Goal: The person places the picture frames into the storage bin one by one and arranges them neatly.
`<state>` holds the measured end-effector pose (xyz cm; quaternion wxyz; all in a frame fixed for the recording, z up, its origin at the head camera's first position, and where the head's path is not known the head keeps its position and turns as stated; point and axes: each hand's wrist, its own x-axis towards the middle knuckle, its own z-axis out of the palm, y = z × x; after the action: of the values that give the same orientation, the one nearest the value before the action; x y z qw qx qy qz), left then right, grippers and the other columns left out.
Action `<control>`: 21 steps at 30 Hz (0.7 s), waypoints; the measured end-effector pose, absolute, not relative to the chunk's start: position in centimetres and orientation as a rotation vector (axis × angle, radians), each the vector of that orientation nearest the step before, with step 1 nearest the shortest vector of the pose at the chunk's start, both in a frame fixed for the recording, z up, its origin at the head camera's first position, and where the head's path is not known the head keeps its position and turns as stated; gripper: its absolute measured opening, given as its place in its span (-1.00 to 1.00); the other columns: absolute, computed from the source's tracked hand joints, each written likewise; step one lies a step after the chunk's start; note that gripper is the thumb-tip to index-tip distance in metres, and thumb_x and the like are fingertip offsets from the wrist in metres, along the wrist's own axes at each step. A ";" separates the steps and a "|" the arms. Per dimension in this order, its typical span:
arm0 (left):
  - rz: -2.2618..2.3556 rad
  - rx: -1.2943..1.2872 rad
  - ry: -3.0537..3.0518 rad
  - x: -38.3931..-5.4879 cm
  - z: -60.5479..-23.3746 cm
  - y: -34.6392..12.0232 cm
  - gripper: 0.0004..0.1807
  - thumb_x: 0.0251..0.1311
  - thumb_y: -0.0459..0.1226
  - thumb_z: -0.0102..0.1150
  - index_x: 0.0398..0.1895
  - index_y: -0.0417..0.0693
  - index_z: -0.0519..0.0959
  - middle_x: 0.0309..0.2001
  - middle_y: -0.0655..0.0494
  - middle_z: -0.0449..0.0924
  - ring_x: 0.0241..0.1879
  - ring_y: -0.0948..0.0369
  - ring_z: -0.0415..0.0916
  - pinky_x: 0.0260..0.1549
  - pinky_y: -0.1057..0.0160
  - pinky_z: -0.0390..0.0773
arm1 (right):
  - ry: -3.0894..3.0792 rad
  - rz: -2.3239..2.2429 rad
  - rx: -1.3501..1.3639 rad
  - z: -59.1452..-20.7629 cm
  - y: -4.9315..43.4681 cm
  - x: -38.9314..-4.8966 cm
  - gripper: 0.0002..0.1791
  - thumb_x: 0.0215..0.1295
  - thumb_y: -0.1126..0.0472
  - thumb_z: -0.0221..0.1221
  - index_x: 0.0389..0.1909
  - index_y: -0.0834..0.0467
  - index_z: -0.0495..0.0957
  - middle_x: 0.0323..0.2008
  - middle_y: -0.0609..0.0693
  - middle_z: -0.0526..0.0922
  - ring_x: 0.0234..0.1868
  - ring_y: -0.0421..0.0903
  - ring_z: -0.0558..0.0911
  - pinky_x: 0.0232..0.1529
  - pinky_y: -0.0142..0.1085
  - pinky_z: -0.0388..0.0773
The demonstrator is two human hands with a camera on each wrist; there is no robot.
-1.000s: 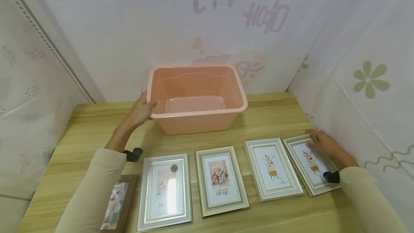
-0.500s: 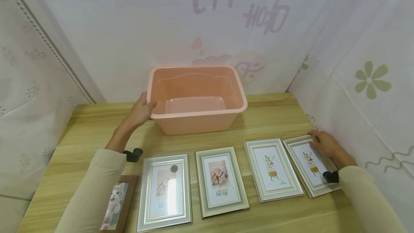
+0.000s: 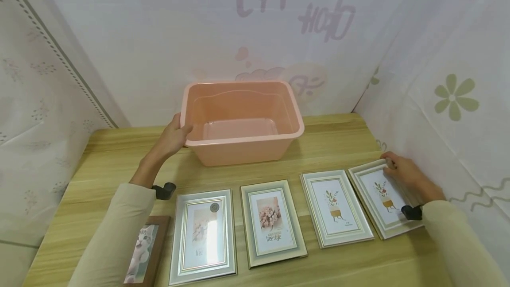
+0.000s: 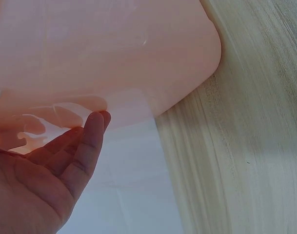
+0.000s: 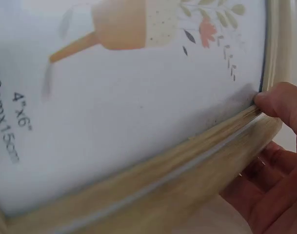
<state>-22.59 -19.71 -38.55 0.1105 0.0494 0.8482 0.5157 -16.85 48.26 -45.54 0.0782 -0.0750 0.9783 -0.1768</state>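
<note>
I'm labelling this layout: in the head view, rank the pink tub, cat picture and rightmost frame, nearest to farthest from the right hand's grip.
1. Rightmost frame, held in the right hand's grip.
2. Pink tub, back centre.
3. Cat picture, far left.

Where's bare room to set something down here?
Bare wood-grain tabletop lies left of the pink rectangular plastic tub, past the left hand, and right of the tub, towards the white floral cloth. Crowded: the front, with five rectangular brown or silvery picture frames.
</note>
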 end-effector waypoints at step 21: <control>1.526 0.160 2.505 -22.6 -38.8 -19.9 -0.35 0.54 -0.17 -0.34 0.54 -0.26 -0.20 0.26 -0.38 0.30 0.05 -0.17 0.44 -0.31 0.29 0.54 | 3.101 -0.580 -0.266 -37.3 45.8 -17.4 -0.62 0.25 0.39 0.23 0.08 0.33 0.43 -0.24 0.41 0.57 -0.35 0.15 0.51 -0.49 -0.24 0.41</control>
<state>-22.64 -19.85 -38.76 0.1019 0.0540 0.8484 0.5167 -17.40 45.77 -37.33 -0.0124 -0.0840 0.9794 -0.1832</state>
